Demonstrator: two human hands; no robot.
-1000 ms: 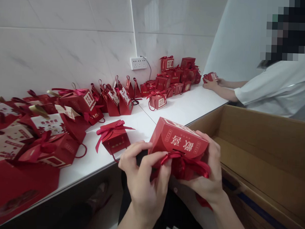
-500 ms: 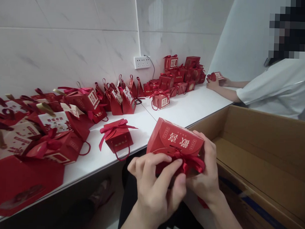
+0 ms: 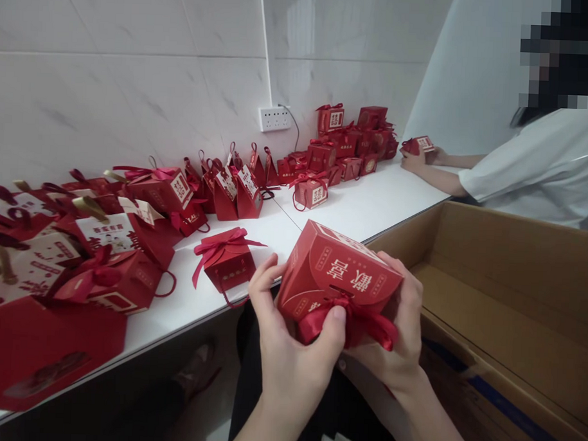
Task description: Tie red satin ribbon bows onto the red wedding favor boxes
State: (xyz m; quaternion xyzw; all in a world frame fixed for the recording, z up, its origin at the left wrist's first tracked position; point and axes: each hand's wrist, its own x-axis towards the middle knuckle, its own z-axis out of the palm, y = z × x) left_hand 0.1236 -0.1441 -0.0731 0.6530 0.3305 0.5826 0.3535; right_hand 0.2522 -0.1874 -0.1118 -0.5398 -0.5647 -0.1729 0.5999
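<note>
A red gift box (image 3: 321,263) with pale printed characters is tilted between my two hands, above my lap. Across its near side runs a red ribbon bow (image 3: 374,323). My left hand (image 3: 294,336) presses its thumb on the bow's knot, and its fingers curve round the box's left side. Gripping the right end, my right hand (image 3: 406,314) has its fingers partly hidden behind the box. Just left of my left hand, a smaller red box with a ribbon bow (image 3: 228,257) stands on the white table (image 3: 269,226).
Many red gift boxes crowd the table's left side, including a large red box (image 3: 53,347). More boxes (image 3: 349,139) are stacked at the back. An open cardboard carton (image 3: 509,266) stands at right. Across the table, a person in a white sleeve (image 3: 498,182) holds a red box (image 3: 417,145).
My left hand has shifted from pinching the bow to holding the box's left side, with its thumb on the knot. The box has tipped slightly, and more of its top label shows.
</note>
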